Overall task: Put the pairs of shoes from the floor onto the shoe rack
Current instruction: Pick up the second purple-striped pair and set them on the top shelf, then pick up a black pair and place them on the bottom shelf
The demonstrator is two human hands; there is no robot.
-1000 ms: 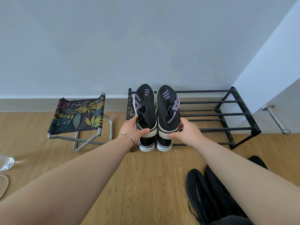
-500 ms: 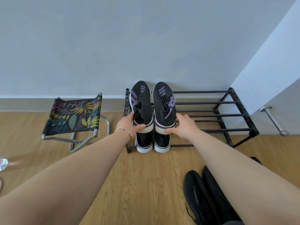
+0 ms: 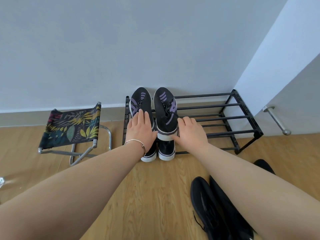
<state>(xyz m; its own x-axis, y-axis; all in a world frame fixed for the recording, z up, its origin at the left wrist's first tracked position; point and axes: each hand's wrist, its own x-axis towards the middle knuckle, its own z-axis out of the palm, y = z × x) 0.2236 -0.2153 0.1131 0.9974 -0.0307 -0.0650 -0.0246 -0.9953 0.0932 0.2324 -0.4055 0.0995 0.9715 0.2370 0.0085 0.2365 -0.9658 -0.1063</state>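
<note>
Both hands have slid up off the heels since a moment ago, and the purple-striped pair has gone deeper onto the top shelf, toes now at the wall. Left hand [image 3: 141, 129] lies flat and spread on the left sneaker [image 3: 141, 104], fingers forward over the laces, gripping nothing. Right hand [image 3: 191, 131] rests beside the right sneaker [image 3: 164, 110], fingers loosely curled against its outer edge and thumb near the white heel, pressing rather than clasping. Under the palms the two shoes sit side by side, touching, at the left end of the rack [image 3: 225, 118].

Just below the wrists, on the lower shelf, a second pair [image 3: 166, 151] shows its white-rimmed heels. Well back from the right hand, under the forearm, the black pair [image 3: 204, 205] waits on the floor. Out to the left of the left hand stands a folding stool [image 3: 72, 129], clear of the work.

These look like light canvas shoes with soft uppers and stiff rubber soles; I'd guess they shift easily on the bars. The black pair seems softer, meshy; pinching both heels together in one hand, or taking one shoe per hand by the heel collar, should serve best.
</note>
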